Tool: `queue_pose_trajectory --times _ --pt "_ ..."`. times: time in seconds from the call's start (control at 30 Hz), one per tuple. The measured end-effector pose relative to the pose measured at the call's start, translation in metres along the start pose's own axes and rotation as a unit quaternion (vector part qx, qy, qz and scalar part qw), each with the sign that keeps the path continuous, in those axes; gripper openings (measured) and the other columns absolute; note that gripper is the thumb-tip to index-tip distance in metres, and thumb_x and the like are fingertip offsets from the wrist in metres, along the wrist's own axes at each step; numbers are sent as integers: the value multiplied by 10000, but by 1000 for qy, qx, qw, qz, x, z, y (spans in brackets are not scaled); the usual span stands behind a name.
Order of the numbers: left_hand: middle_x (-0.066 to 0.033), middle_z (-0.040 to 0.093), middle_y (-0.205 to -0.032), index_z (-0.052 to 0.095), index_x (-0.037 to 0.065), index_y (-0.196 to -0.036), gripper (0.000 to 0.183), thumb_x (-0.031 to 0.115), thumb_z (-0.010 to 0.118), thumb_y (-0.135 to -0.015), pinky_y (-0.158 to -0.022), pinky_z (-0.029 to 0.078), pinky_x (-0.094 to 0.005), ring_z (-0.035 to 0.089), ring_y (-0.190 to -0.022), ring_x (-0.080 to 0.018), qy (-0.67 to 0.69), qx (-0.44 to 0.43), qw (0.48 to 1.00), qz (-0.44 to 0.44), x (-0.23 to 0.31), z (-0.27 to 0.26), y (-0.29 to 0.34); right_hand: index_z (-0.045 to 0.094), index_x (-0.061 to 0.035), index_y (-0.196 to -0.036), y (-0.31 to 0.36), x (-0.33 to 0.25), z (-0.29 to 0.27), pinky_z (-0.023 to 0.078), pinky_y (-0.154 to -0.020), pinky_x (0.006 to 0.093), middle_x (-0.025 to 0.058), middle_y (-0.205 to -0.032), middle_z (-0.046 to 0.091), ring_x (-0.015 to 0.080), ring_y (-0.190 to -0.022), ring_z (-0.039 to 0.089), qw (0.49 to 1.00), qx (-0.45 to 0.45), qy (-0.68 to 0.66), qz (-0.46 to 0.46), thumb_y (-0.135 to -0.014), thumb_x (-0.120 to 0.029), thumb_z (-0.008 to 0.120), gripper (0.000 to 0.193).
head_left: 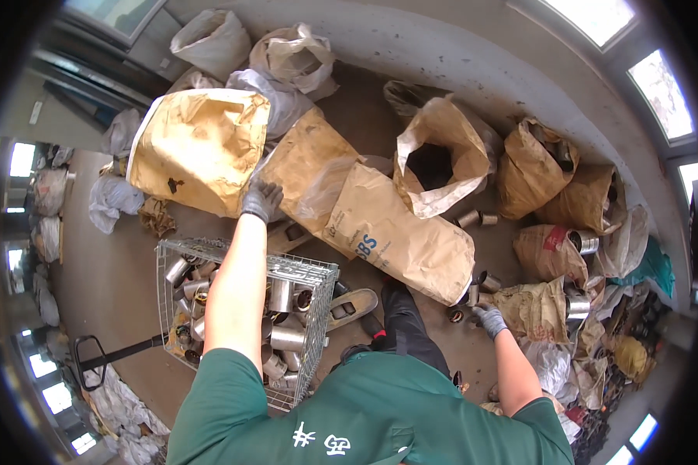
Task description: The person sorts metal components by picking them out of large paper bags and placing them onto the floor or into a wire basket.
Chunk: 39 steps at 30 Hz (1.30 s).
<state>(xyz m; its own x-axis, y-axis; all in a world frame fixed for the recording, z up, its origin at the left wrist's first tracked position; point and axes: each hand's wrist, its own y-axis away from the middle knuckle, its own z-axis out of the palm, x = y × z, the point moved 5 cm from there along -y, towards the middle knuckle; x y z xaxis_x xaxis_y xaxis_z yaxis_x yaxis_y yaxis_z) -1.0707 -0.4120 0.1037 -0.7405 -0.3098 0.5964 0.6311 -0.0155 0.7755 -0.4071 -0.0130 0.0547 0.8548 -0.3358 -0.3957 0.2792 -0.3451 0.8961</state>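
Note:
My left hand (262, 200), in a grey glove, reaches out over the cart to the lower corner of a large tan paper sack (198, 147). Its fingers are spread against the paper, where this sack meets another brown sack (306, 159). Down at the right, my gloved right hand (489, 319) is low by the floor, fingers slightly bent and apart. Just beyond its fingertips is a small metal cylinder (473, 295); whether they touch cannot be made out. A printed paper sack (407, 232) lies between my arms, its lower end near the right hand.
A wire cage cart (329, 302) holding several metal cylinders (287, 338) stands under my left arm, with a black handle (90, 363) at its left. An upright sack (442, 159) and cylinder-filled sacks (535, 167) line the wall. White bags (291, 58) stand at the back.

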Motion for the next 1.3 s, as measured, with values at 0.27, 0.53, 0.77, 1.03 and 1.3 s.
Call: queue_pose_trajectory --times 0.27,0.53,0.77,1.03,1.3 --pt "-125 658 -1012 544 67 -1189 336 280 626 -942 -823 574 -455 670 -857 -271 -320 -88 933 -139 -213 -14 69 493 -1 -1377 -106 -17 15 489 -892 376 183 -1206 652 281 -1035 633 985 171 7 32 -829 -229 724 636" --pt "-177 633 -1262 536 8 -1325 559 197 732 -837 -986 466 -353 586 -1181 -333 -670 -99 726 117 -245 45 -118 572 37 -1294 -237 87 -2 491 -864 396 151 -1173 665 276 -956 631 928 307 -136 160 -776 -470 767 751" --pt "-190 497 -1436 175 47 -1545 1089 30 814 -664 -1091 399 -342 467 -1334 -322 -693 -78 677 234 -193 61 -261 615 -44 -1218 -301 53 56 566 -732 424 112 -1047 691 298 -876 665 964 69 -252 43 -812 -139 704 426" --pt "-210 597 -1246 565 -14 -1258 649 136 831 -686 -977 472 -380 587 -1128 -342 -669 -238 700 77 -237 91 -125 564 36 -1282 -217 35 -49 490 -943 362 150 -1211 645 263 -1056 622 920 373 115 -15 -834 -81 677 477" --pt "-144 672 -1074 635 38 -884 281 90 734 -626 -749 553 -394 662 -874 -335 -565 -368 585 451 -162 94 185 194 -115 -1559 34 -255 108 255 -1155 513 217 -1542 306 410 -1427 289 730 40 286 -619 -670 -577 822 1182"
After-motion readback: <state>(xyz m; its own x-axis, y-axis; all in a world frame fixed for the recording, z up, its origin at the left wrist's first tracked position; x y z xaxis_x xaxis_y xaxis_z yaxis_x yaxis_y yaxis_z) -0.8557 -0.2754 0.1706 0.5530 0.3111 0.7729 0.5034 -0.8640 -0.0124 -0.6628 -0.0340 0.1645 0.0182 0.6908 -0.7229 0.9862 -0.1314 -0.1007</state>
